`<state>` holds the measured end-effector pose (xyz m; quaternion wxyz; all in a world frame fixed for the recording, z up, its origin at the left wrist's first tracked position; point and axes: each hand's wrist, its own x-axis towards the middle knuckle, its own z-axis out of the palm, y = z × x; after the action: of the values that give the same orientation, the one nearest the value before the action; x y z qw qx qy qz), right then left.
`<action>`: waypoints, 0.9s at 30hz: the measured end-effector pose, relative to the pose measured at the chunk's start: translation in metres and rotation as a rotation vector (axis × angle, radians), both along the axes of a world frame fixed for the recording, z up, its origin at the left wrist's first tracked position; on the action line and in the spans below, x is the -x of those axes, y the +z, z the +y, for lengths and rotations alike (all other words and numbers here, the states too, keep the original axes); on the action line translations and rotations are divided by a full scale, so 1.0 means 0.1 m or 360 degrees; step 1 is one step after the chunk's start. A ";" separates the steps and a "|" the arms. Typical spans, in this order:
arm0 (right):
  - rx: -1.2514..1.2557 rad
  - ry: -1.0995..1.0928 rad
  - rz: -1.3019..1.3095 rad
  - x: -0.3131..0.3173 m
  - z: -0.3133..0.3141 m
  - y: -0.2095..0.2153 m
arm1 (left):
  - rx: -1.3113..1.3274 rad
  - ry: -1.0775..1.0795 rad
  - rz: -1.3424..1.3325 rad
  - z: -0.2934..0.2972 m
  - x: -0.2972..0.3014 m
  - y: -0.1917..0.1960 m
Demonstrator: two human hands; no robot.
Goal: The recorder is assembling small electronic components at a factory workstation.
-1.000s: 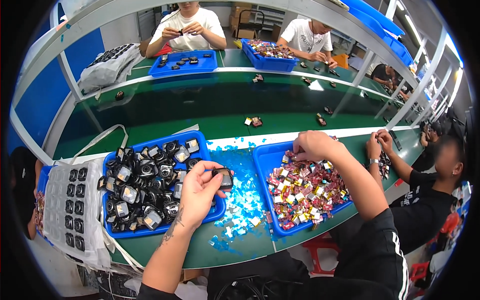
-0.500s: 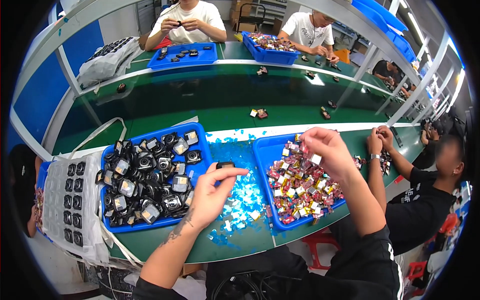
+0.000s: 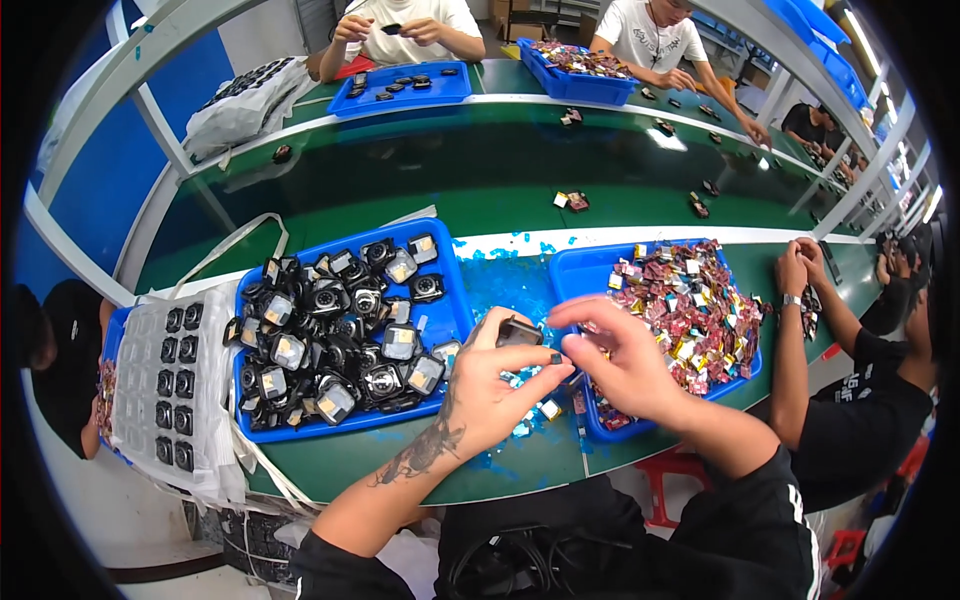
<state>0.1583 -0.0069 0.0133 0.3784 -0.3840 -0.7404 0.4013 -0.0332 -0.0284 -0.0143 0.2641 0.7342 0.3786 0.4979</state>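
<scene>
Left hand (image 3: 490, 385) pinching black part (image 3: 518, 332), right hand (image 3: 620, 365) fingertips closing alongside (between both blue trays (image 3: 452, 312)).

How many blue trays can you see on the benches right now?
4: one with black parts left of the hands, one with colourful bits right of them, two on the far bench. More may be hidden.
</scene>
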 end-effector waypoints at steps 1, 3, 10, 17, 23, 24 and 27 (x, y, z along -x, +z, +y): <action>-0.0538 -0.0099 -0.0206 -0.02 -0.01 0.06 | 0.0310 -0.0048 -0.0144 0.00 -0.01 -0.01; -0.0584 -0.0138 -0.0087 0.02 -0.07 0.18 | 0.0458 -0.0096 -0.0243 -0.01 0.00 -0.03; -0.0312 0.0177 -0.0407 0.05 0.00 0.30 | 0.0486 -0.0113 -0.0115 -0.02 0.01 0.03; -0.0712 -0.0049 -0.0485 0.10 -0.03 0.16 | 0.0718 -0.0154 -0.0207 -0.02 0.00 0.04; -0.1496 -0.0050 -0.0489 -0.01 -0.10 0.06 | 0.0904 -0.0258 -0.0381 0.02 0.00 0.00; -0.1157 -0.0084 -0.0531 -0.04 -0.08 0.06 | 0.0970 -0.0210 -0.0518 0.03 -0.02 0.01; -0.0665 -0.0098 -0.0544 -0.05 0.02 0.06 | 0.0932 -0.0212 -0.0594 0.05 0.01 0.01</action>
<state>0.1630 -0.0051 0.0196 0.3309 -0.3821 -0.8484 0.1574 -0.0346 -0.0234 -0.0134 0.5599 0.5467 0.4018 0.4756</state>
